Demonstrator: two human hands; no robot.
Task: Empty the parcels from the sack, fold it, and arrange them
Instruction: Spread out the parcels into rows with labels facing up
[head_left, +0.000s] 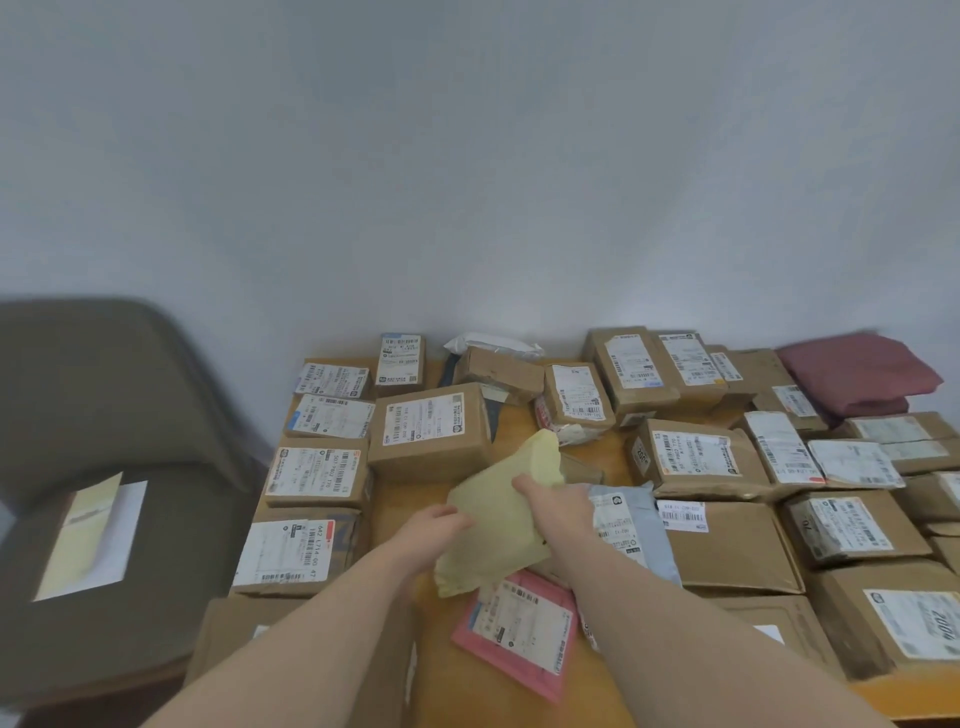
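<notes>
Both hands are on a pale yellow padded mailer (501, 512), lifted at a tilt above the bare strip of the wooden table (519, 696), presumably because it is the parcel now being found a slot among the others; the left hand (434, 527) meets its near-left edge with fingers that seem to curl onto it, though the blur does not let me tell how tightly; the right hand (553, 501) lies over its upper right side, fingers laid on the surface, the thumb hidden, so whether it pinches I cannot tell; holding from two sides would steady a soft, floppy packet while it is turned. The mailer looks plump and creased, with no label on the face shown. Just below the mailer lies a flat pink envelope with a white label (519, 626); to the right of the mailer sits a grey poly bag with a label (631, 530); left of the mailer stand labelled brown cardboard boxes (314, 475) in a neat column, suggesting arranging is well along; far right and beyond the mailer rests a folded maroon cloth (857, 371), possibly the sack.
</notes>
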